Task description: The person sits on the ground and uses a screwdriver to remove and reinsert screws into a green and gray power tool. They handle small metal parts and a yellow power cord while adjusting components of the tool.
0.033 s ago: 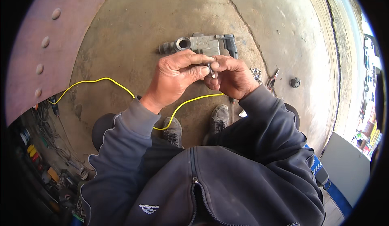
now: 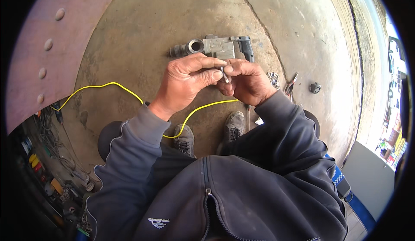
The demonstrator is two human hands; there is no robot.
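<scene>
My left hand and my right hand meet in front of me, fingertips pinched round a small, shiny, ridged metal piece. Fingers cover most of it, so its kind is hard to make out. Just beyond my hands a grey rotary hammer lies on its side on the floor, its black handle to the right. My fingers overlap its lower edge in the view.
A yellow cord curves across the concrete floor. To the right lie small metal parts, pliers and a dark round part. Tools and cables crowd the left, below a riveted reddish panel. A grey panel stands right.
</scene>
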